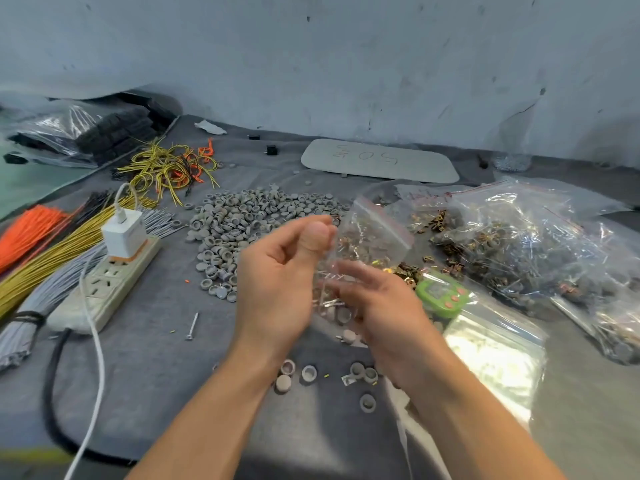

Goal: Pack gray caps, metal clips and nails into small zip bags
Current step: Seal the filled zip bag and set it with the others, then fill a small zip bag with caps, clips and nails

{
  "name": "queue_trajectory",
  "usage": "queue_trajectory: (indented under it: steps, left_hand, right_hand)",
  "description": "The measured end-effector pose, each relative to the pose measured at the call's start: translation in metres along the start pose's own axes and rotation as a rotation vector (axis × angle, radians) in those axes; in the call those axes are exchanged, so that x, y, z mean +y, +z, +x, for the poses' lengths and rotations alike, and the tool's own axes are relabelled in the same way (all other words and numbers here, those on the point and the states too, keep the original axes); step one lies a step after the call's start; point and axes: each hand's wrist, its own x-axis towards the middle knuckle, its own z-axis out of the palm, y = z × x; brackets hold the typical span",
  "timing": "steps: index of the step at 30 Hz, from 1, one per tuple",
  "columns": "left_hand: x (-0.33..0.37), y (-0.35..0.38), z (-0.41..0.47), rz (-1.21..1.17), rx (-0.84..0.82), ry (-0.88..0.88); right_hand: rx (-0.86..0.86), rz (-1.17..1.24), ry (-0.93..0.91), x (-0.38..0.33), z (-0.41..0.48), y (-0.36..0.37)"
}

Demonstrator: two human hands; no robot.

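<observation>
Setting: pale, scuffed wall (pixel 346 64) behind a worktop (pixel 156 358) covered in gray cloth.
Bag: small clear zip bag (pixel 374 237) with a red seal strip, held up over the middle of the worktop, tilted, its mouth toward the upper right; a few gray caps and thin metal pieces lie in its lower end.
Left hand: left hand (pixel 284 278) pinches the bag's left edge between the thumb and curled fingers.
Right hand: right hand (pixel 377 306) lies against the bag's lower half with fairly straight fingers; blur hides whether it pinches the film.
Stock: heap of round gray plastic caps (pixel 249 220) just beyond the hands; brownish metal clips (pixel 436 220) to its right; one loose nail (pixel 191 325) left of the left wrist; scattered caps (pixel 308 374) below the wrists.
Nearby: green timer (pixel 443 296), large clear bag of filled packets (pixel 536 247), white power strip (pixel 107 282).
Risk: I cannot tell whether the seal is closed. If it is open, the tilt could spill the contents among the scattered caps and spoil the count. A hard squeeze could push nail points through the film.
</observation>
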Motion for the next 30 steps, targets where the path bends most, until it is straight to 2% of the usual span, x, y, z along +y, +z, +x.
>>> queue_trajectory:
  steps: [2,4,6,9,11,13,14,16,18,20,22,26,27,30]
  left_hand:
    - [-0.001,-0.009,0.006,0.143,0.044,-0.127]
    - [-0.001,-0.012,0.003,0.16,-0.137,-0.414]
    - [-0.003,-0.011,-0.002,0.104,-0.297,-0.541]
    - [-0.005,-0.006,-0.002,0.109,-0.262,-0.505]
    - [-0.009,0.003,-0.001,0.307,-0.147,-0.403]
    - [-0.009,0.016,-0.002,0.537,-0.043,-0.275]
    - [-0.009,0.023,-0.003,0.548,-0.023,-0.265]
    - [-0.007,0.041,-0.006,0.386,-0.078,-0.355]
    - [-0.004,0.06,-0.011,0.244,-0.173,-0.46]
    - [-0.002,0.083,-0.016,0.149,-0.268,-0.5]
    - [0.0,0.111,-0.022,0.094,-0.325,-0.517]
    - [0.0,0.172,-0.023,-0.211,-0.397,-0.549]
    - [-0.003,0.183,-0.023,-0.202,-0.419,-0.529]
    - [-0.01,0.193,-0.031,0.085,-0.423,-0.341]
  right_hand:
    - [-0.062,0.274,0.154,-0.004,0.001,-0.012]
    - [-0.141,0.397,0.187,-0.007,0.002,-0.022]
    - [-0.173,0.465,0.195,-0.01,0.003,-0.029]
    - [-0.194,0.515,0.183,-0.014,0.0,-0.034]
    - [-0.169,0.424,0.141,-0.012,-0.004,-0.037]
    - [-0.052,0.315,0.116,-0.01,-0.011,-0.038]
    - [0.006,0.307,0.13,-0.01,-0.013,-0.041]
    - [0.082,0.363,0.19,-0.011,-0.019,-0.05]
    - [0.134,0.314,0.21,-0.015,-0.027,-0.07]
    - [0.158,0.223,0.184,-0.018,-0.035,-0.096]
    - [0.211,0.233,0.124,-0.025,-0.043,-0.121]
    - [0.494,0.644,-0.109,-0.038,-0.036,-0.17]
    - [0.578,0.643,-0.145,-0.038,-0.034,-0.179]
    - [0.722,0.383,-0.151,-0.029,-0.033,-0.188]
